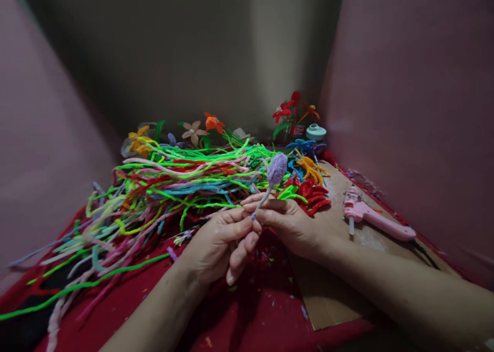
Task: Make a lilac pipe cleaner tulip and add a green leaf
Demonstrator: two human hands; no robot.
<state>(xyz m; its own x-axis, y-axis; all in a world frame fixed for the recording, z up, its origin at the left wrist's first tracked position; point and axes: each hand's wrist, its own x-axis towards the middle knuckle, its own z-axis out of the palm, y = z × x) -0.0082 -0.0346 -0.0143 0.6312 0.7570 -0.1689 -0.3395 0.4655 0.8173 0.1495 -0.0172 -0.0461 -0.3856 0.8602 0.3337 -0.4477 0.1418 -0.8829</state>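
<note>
A lilac pipe-cleaner bud (277, 169) on a thin pale stem stands up between my hands, tilted to the right. My left hand (219, 244) pinches the bottom of the stem with thumb and forefinger. My right hand (287, 221) is closed on the same stem from the right, its fingertips touching the left hand's. Both hands hover over a red cloth (247, 311), just in front of a big heap of pipe cleaners (170, 192) in green, pink, blue and red.
A pink glue gun (376, 219) lies on a brown board (332, 290) at the right, its cord trailing right. Finished pipe-cleaner flowers (293, 110) and a small pale jar (316, 132) stand at the back. Red and yellow petal shapes (313, 187) lie nearby. Pink walls close both sides.
</note>
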